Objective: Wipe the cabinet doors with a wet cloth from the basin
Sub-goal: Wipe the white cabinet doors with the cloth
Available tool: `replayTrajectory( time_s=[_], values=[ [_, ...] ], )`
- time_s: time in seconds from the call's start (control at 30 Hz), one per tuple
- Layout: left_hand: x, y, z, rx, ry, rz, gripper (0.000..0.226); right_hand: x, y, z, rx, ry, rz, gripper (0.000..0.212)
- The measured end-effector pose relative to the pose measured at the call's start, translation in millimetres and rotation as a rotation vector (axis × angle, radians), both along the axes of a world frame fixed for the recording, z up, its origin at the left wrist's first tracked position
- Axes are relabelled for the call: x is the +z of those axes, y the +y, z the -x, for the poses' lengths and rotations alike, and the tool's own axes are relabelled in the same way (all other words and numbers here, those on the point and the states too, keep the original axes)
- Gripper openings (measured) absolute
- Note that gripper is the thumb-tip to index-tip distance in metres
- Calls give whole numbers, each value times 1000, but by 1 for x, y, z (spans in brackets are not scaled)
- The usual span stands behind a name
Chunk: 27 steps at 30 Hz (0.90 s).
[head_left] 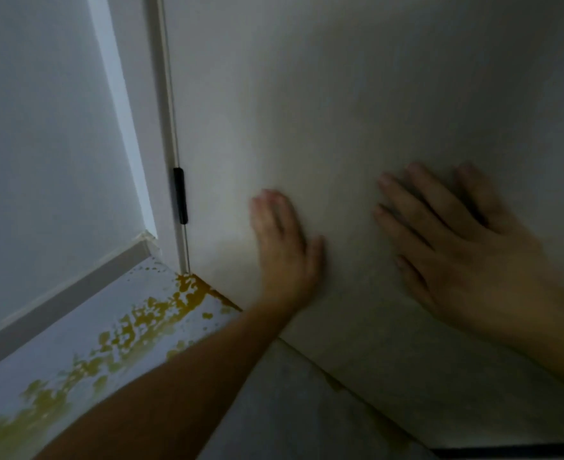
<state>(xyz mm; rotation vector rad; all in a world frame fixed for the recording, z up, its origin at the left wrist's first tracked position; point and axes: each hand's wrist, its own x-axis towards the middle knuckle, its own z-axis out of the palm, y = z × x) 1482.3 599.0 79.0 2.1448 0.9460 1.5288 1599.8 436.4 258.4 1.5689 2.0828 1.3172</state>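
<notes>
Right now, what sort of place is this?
Probably a room corner indoors, low down: a white cabinet door with a black hinge, a grey baseboard, and a yellow-stained floor.

Dim overall, grey and low in contrast. Brightest well to the left of the left grip [283, 247], with cool bluish light on the wall [41, 144] and the yellow-stained floor [58, 343]. Murkier around and below the right grip [466, 260], with the cabinet door [340, 94] in soft shadow. Motion blur on both grips, left fingertips smeared. Soft focus throughout; door edge slightly bowed and leaning.
</notes>
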Motion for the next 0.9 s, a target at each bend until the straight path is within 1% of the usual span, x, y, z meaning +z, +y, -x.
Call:
replayTrajectory(
  time_s=[0.03, 0.07, 0.2, 0.27, 0.33, 0.4, 0.47, 0.53, 0.63, 0.77, 0.83, 0.9],
  values=[
    [-1, 9, 3, 16, -23, 22, 78, -1, 0, 0, -10, -3, -4, 56],
    [-4, 9, 4, 9, -23, 2, 78, -2, 1, 0, -16, 1, -7, 56],
    [-24, -42, -19, -194, 98, -250, 80, -1, -3, 0, 3, 37, -5, 55],
    [-29, -60, -26, -212, 144, -312, 80, 0, -16, -4, -10, 68, 9, 56],
    [-9, -53, -25, -226, 139, -377, 79, 2, -39, -13, -48, 79, -20, 59],
    [38, -34, -23, -214, 92, -461, 76, 9, -60, -22, -97, 103, -57, 60],
    [87, -15, -21, -134, 3, -489, 68, 18, -68, -25, -121, 90, -79, 61],
    [113, -5, -22, -69, -35, -490, 67, 20, -68, -22, -121, 79, -86, 60],
    [116, -27, -31, -71, 7, -466, 71, 21, -76, -22, -136, 101, -97, 60],
    [101, -97, -55, -282, 156, -626, 73, 30, -106, -34, -161, 106, -206, 60],
    [100, -97, -50, -284, 212, -678, 70, 31, -117, -39, -178, 106, -231, 61],
    [115, -69, -38, -226, 222, -669, 68, 29, -120, -41, -182, 121, -228, 59]
  ],
)
